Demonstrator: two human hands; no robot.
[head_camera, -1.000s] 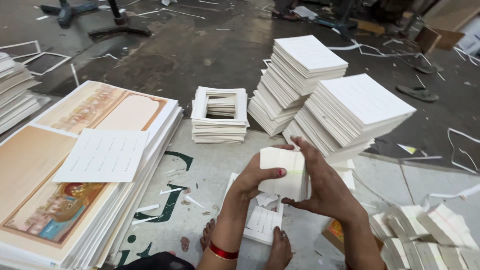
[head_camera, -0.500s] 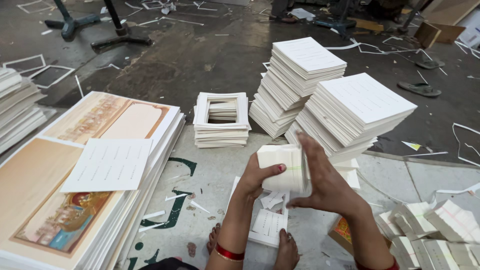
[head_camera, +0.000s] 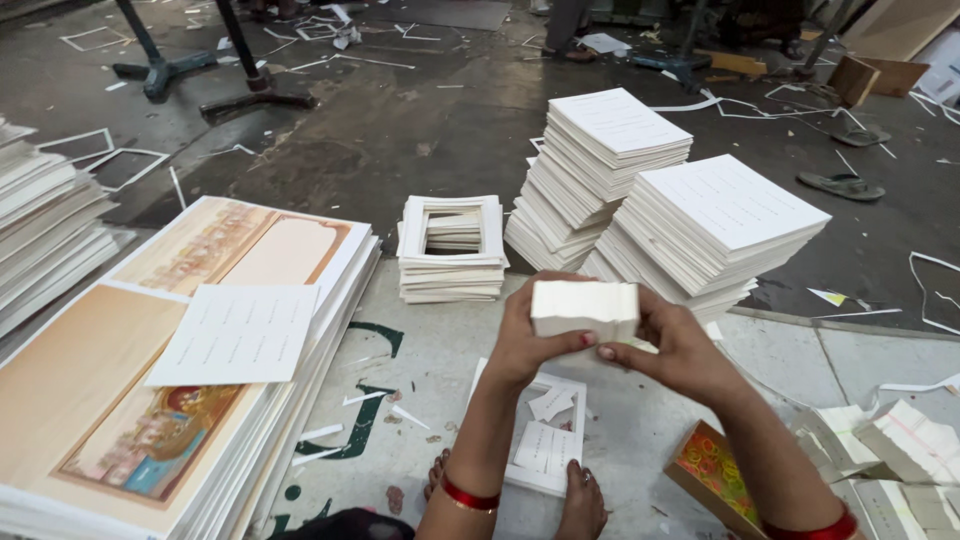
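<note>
Fingers (head_camera: 588, 340) of both hands — left hand (head_camera: 525, 340), right hand (head_camera: 675, 350) — pinch the ends of a small white block of stacked paper cards (head_camera: 585, 308), squaring it, held mid-air above a punched-out white card sheet (head_camera: 545, 450) on the floor — tall white sheet stacks (head_camera: 725, 225) behind.

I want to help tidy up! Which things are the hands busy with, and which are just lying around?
In use:
left hand
right hand
small card bundle
cut sheet below
white card stacks

Lying about:
paper strips
sandal
frame pile
printed sheets
</note>
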